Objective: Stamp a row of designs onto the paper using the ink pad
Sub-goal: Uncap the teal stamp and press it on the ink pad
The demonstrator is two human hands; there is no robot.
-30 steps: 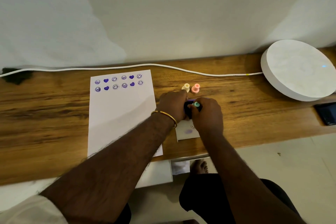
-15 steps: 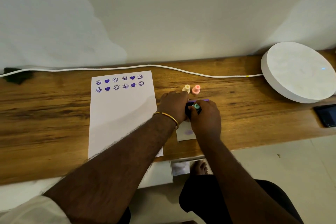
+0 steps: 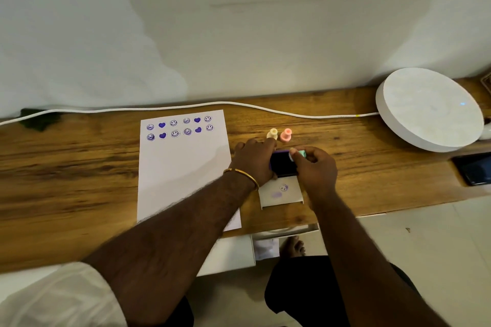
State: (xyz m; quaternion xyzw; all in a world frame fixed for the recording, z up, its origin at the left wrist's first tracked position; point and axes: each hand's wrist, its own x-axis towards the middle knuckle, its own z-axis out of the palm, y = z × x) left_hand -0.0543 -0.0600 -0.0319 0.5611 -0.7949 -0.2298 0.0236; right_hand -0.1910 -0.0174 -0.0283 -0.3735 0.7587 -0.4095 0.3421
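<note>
A white paper sheet lies on the wooden table, with two rows of purple smiley and heart prints near its top edge. To its right sits a dark purple ink pad. My left hand grips the pad's left side. My right hand pinches a small mint-green stamp over the pad's top right corner. A cream stamp and a pink stamp stand upright just behind the pad.
A small white card with test prints lies in front of the pad. A white cable runs along the back to a round white device. A dark phone lies at the right edge. White boxes sit below the table edge.
My right hand has tilted the mint stamp and drawn it slightly right, uncovering more of the ink pad. My left hand stays on the pad.
</note>
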